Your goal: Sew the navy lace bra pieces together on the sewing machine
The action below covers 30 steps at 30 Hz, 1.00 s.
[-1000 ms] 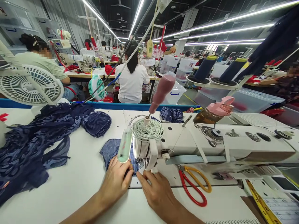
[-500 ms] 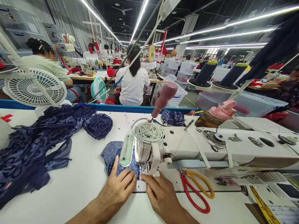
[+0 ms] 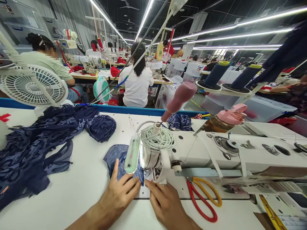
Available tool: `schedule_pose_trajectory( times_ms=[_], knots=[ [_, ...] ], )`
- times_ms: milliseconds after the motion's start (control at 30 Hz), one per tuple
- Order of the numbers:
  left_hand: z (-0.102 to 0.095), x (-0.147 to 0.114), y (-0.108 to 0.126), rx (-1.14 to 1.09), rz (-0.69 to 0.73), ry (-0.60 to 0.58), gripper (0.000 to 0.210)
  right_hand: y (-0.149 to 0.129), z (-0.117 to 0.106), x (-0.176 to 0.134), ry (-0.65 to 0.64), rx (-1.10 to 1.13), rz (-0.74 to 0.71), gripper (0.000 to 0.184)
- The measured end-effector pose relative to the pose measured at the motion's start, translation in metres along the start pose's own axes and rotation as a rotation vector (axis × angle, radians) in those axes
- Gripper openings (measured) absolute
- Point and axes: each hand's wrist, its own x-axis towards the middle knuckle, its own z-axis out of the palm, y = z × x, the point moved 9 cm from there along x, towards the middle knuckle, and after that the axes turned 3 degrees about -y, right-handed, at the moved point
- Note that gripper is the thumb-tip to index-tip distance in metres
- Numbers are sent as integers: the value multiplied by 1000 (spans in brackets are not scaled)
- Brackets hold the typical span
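My left hand [image 3: 121, 191] lies on a dark blue patterned fabric piece [image 3: 115, 156], fingers stretched out and the index finger apart from the rest. My right hand [image 3: 166, 201] rests flat beside the fabric's right edge, its index fingertip close to the cloth, fingers extended and the thumb partly hidden. Between and beyond the hands stands the needle end of a white sewing machine [image 3: 189, 151]; the machine head hides part of the cloth. A pale green oblong guard [image 3: 131, 156] hangs over the fabric. Red-and-yellow handled scissors [image 3: 203, 198] lie right of my right hand.
Dark blue fabric [image 3: 35, 143] is heaped at left, beside a stack of cut pieces [image 3: 101, 127]. A pink-handled tool [image 3: 178, 100] stands on the machine head above coiled cord [image 3: 157, 138]. Behind are a pink-lidded bottle [image 3: 223, 119], thread cones [image 3: 217, 75] and a white fan [image 3: 35, 85].
The view has shifted slightly, so the machine and the pink-handled tool appear farther right. Both hands keep nearly the same place at the fabric; the cloth shows no clear movement.
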Motion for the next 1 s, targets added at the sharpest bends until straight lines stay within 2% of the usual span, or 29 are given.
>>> schedule_pose_trajectory(
  times_ms=[67, 167, 333, 533, 767, 1000],
  knots=[
    [-1, 1, 1, 16, 15, -7, 32, 1, -1, 1, 0, 13, -1, 41],
    [-3, 4, 1, 18, 37, -8, 32, -7, 4, 3, -66, -15, -50, 41],
    [-7, 4, -2, -33, 2, -17, 38, -21, 10, 2, -92, -91, -100, 41],
    [-4, 0, -2, -20, 9, -16, 38, -17, 14, -1, -108, -61, -64, 42],
    [6, -1, -10, -103, -30, -103, 43, -1, 7, -1, -111, 6, 3, 48],
    [2, -2, -8, -79, -5, -34, 37, -11, 11, 0, -147, -38, -13, 46]
  ],
)
